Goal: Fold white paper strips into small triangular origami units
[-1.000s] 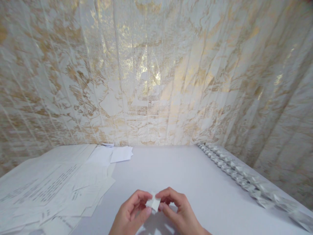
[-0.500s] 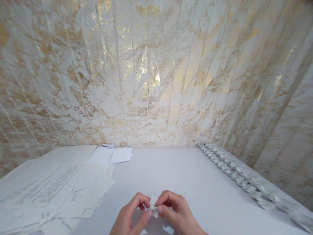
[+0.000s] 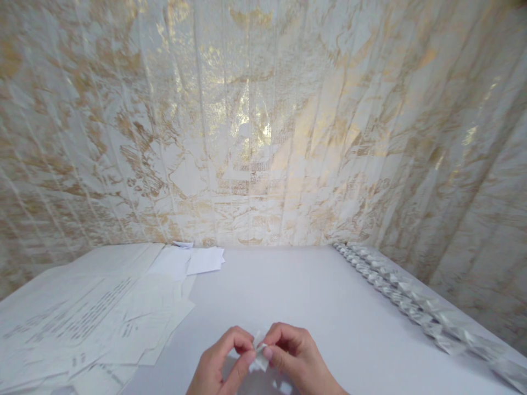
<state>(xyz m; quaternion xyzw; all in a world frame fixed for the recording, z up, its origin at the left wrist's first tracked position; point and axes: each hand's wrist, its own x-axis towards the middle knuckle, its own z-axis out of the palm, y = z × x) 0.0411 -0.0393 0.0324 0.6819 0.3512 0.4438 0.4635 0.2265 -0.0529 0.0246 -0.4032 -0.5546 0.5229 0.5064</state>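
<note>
A small folded piece of white paper [image 3: 259, 355] is pinched between both my hands, low in the middle of the view, just above the white table [image 3: 296, 291]. My left hand [image 3: 220, 365] grips its left side with thumb and bent fingers. My right hand [image 3: 296, 359] closes on its right side, fingertips pressed together on the paper. Most of the paper is hidden by my fingers.
Printed sheets and cut paper pieces [image 3: 90, 312] spread over the table's left side, with a few small white slips [image 3: 203, 259] at the back. A long row of folded paper pieces [image 3: 415, 310] runs along the right edge. A gold-patterned curtain [image 3: 263, 120] hangs behind.
The paper piece has gone from a flat, visible slip to a smaller, more folded shape, and both hands have closed in on it and sunk slightly lower in view.
</note>
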